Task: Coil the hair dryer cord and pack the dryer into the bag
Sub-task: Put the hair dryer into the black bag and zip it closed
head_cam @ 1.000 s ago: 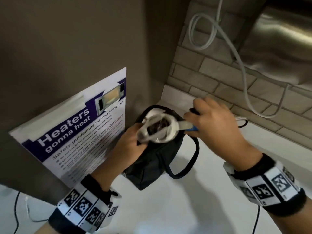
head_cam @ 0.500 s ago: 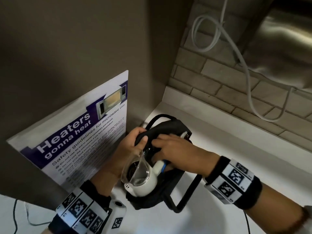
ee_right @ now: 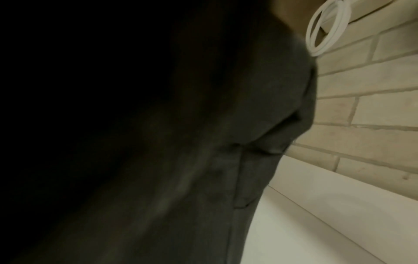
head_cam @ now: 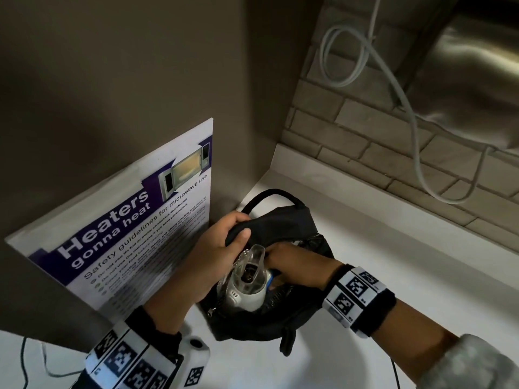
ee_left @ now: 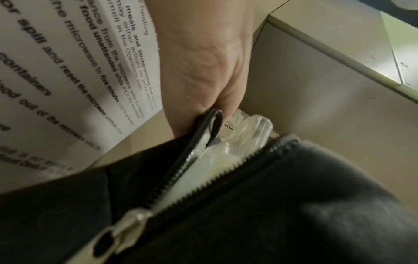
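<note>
The bag [head_cam: 280,313] is sitting on the white counter [head_cam: 393,262], in its far left corner where the grey wall meets the brick wall [head_cam: 365,130]. Its zip [ee_left: 203,178] is standing open. The left hand [head_cam: 213,256] is grasping the bag's left rim, thumb and fingers curled over the black fabric and pulling the mouth wide. The dryer [head_cam: 247,287] is lying in the opening, white body mostly inside, its clear nozzle sticking up past the rim. The right hand [head_cam: 295,265] is reaching into the bag beside the dryer; its fingers are buried in the bag, so I cannot tell whether they are clenched or released. The cord is not showing. A poster [head_cam: 134,228] is leaning on the wall just left of the bag. A white cable [head_cam: 410,108] is hanging against the bricks.
</note>
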The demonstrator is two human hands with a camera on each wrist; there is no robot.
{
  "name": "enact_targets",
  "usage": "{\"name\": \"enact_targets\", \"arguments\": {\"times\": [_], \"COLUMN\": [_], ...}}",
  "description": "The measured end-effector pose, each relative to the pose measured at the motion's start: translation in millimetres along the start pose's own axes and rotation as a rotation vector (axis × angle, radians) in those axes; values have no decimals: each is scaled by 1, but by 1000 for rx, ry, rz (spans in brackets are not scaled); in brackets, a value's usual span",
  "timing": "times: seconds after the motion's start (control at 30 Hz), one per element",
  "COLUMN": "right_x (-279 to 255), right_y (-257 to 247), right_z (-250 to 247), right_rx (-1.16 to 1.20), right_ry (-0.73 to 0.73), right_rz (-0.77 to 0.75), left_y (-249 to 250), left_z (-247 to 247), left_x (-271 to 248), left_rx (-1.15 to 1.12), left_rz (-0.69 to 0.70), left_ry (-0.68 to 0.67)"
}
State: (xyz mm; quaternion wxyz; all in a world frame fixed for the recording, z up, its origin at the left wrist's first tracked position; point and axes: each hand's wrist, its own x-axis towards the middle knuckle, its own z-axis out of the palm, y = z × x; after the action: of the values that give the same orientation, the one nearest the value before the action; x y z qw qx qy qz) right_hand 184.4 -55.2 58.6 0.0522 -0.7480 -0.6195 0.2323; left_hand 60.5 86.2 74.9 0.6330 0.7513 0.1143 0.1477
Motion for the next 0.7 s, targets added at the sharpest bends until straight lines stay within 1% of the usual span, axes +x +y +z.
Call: {"name": "enact_targets", "arguments": {"times": [0.17, 0.27, 0.33, 0.4, 0.43, 0.47, 0.5, 0.57, 0.63, 0.67, 0.7], "right_x": [11, 19, 24, 26, 24, 22, 21, 23, 25, 25, 24], "right_y": [-5, -9, -15, -21, -23, -25, -26, -22, -22, -21, -19], "right_z": [1, 15, 22, 25, 23, 21, 20, 21, 19, 18, 19], "right_rx": [-46, -35, 1, 53, 126, 282, 505, 791, 820, 724, 629], "right_ry": [-67, -31, -24, -48, -51, -52, -21, 77, 80, 91, 114], "right_rz": [23, -5, 32, 120, 140, 147, 153, 165, 214, 219, 188], "left_y": [-3, -6, -8, -9, -10, -10, -10, -10, -10, -9, -9], "left_z": [0, -3, -5, -5, -5, -4, -5, -7, -8, -8, -8], "left_x": [3, 5, 6, 4, 4, 3, 2, 3, 5, 4, 4], "left_rx": [0, 20, 23, 16, 8, -2, -11, -22, -22, -17, -6], "left_rz": [-28, -44, -55, -62, -62, -61, -63, -72, -72, -69, -69], "left_ry": [30, 62, 74, 52, 34, 24, 24, 42, 55, 54, 55]}}
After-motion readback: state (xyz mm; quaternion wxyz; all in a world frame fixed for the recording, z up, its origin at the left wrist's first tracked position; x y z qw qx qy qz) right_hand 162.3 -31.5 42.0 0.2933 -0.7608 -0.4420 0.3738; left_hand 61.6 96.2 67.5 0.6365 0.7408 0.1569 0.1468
